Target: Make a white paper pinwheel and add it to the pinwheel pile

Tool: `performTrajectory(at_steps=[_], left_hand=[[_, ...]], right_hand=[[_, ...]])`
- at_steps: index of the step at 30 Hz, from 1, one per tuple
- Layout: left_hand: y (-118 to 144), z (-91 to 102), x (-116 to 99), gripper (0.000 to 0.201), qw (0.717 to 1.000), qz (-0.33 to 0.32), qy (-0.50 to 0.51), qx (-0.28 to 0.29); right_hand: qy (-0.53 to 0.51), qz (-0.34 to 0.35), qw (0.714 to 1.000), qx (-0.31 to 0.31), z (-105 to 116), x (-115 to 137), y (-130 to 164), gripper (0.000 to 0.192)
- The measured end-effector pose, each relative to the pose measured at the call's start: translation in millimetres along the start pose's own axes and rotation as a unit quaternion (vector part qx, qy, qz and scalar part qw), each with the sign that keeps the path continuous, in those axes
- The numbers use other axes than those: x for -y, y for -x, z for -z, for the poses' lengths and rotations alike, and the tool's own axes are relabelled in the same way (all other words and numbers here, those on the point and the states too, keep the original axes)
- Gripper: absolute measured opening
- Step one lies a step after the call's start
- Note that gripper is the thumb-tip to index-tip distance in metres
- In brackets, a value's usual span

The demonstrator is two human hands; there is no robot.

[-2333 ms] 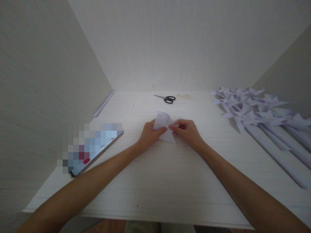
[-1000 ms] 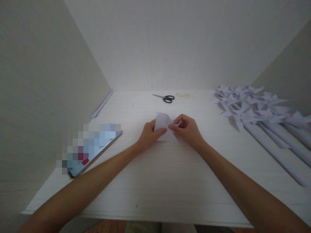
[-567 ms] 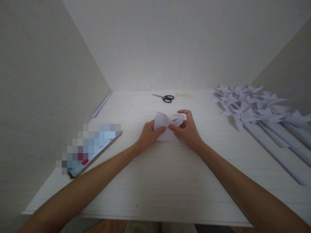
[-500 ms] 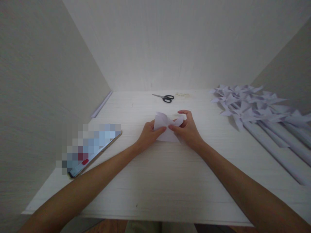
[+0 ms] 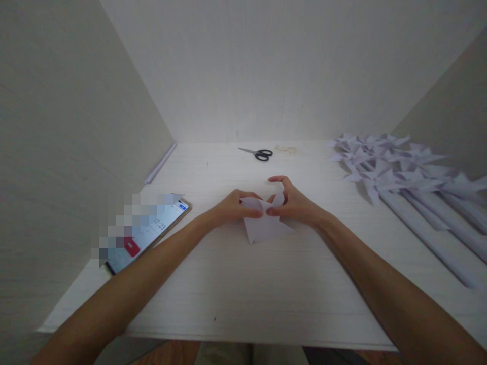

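The person is working a piece of white paper near the middle of the white table, and it is lying partly flat on the surface while both hands are gripping its far portion. The left hand is pinching a folded flap between thumb and fingertips, fingers pressed together over the paper. The right hand is pinching another flap, thumb against the curled fingers, with the index finger arching above. Judging by the finished paper pinwheels lying on their rolled sticks at the right side of the table, this piece looks only partly shaped: some corners are being drawn toward the centre, the near corner is lying loose, and no stick is attached. The paper's free corner is pointing toward the near side, slightly left, so its long axis is running roughly near to far. Scissors are lying at the far edge, and a phone at the left.
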State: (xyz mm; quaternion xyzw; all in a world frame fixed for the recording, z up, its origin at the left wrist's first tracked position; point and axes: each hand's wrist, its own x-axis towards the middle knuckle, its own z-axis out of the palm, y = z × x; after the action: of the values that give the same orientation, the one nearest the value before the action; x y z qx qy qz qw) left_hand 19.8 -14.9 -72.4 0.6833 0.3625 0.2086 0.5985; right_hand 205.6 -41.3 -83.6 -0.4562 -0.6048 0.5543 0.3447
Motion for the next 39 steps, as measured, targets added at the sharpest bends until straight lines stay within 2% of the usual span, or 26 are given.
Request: performTrajectory(at_steps=[4,6,10,13,28,32,34,36,39], left_hand=[[0.3,3.5,-2.1,0.018,0.998,-0.004,0.03,0.05],[0.1,3.0,-3.2,0.015,0.998,-0.008,0.01,0.058],[-1.1,-2.6,-3.1,0.013,0.993,-0.037,-0.105,0.047],[-2.6,-6.7,0.3,0.01,0.987,-0.057,-0.149,0.033],[-4.3,-9.4,5.3,0.009,0.982,-0.084,-0.166,0.016],[-4.2,-8.1,5.4,0.008,0.987,-0.084,-0.135,0.015],[-4.0,-6.8,6.8,0.009,0.993,-0.07,-0.091,-0.013],[-4.5,-5.1,9.9,0.014,0.995,-0.062,-0.027,-0.068],[-7.0,-2.4,16.6,0.024,0.98,-0.076,0.085,-0.164]], right_hand=[[0.059,0.004,0.998,0.02,3.0,-1.9,0.6,0.074],[0.083,0.007,0.996,0.025,2.7,-1.9,1.0,0.075],[0.105,0.011,0.994,0.021,-0.9,1.6,2.0,0.074],[0.098,0.004,0.995,0.022,-3.2,4.8,2.8,0.074],[0.086,0.021,0.996,0.023,-4.0,3.1,3.0,0.074],[0.048,0.013,0.999,0.021,-3.4,-0.3,0.9,0.073],[-0.017,0.01,1.0,0.009,-3.1,-1.4,-0.5,0.068],[-0.103,0.019,0.994,-0.027,-2.2,-2.2,-2.1,0.058],[-0.208,0.046,0.974,-0.078,-0.4,-3.8,-4.9,0.039]])
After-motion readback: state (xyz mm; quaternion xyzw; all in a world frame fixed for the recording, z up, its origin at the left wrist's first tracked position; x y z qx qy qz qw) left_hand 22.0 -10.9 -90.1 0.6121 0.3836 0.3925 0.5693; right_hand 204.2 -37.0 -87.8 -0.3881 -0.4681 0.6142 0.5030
